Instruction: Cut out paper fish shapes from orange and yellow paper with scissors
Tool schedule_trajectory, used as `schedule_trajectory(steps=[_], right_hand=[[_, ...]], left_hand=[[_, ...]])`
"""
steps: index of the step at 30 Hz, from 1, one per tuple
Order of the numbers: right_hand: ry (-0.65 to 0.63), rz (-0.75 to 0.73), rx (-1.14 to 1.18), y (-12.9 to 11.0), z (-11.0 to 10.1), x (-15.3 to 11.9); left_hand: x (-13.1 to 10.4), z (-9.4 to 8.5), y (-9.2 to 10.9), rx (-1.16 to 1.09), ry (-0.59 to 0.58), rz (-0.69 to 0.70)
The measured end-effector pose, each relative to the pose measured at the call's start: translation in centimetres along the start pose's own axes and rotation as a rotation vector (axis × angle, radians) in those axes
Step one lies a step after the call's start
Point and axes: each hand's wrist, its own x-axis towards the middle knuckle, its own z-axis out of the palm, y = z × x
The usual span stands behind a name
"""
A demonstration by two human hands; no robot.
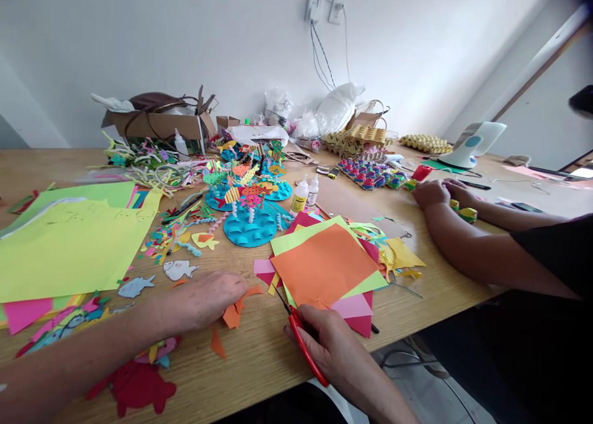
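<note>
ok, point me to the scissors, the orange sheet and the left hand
scissors (302, 346): head view, on the red handle
orange sheet (324, 263): head view, on the middle of its upper face
left hand (214, 295): head view, on the back of the hand

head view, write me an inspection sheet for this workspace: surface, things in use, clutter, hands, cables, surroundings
Surface: wooden table, much of it covered
Things in use: red-handled scissors; orange sheet atop a stack of coloured paper
Clutter: orange scraps, glue bottles, egg cartons
Hands: right hand holds the scissors; left hand is at the scraps, grip unclear
Cables: thin cables hang from wall outlets
Surroundings: another person's hands at right; white wall behind
</note>
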Motion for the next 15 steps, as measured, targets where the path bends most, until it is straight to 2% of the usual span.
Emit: schedule_trajectory(steps=[8, 15], right_hand=[[-0.017, 0.097, -0.265, -1.7, -0.5, 0.9], [-0.043, 0.107, -0.503, -2.2, 0.2, 2.6]], left_hand=[[-0.1, -2.5, -1.3, 0.11, 0.089, -0.083], [-0.6, -2.4, -1.8, 0.113, 0.045, -0.093]])
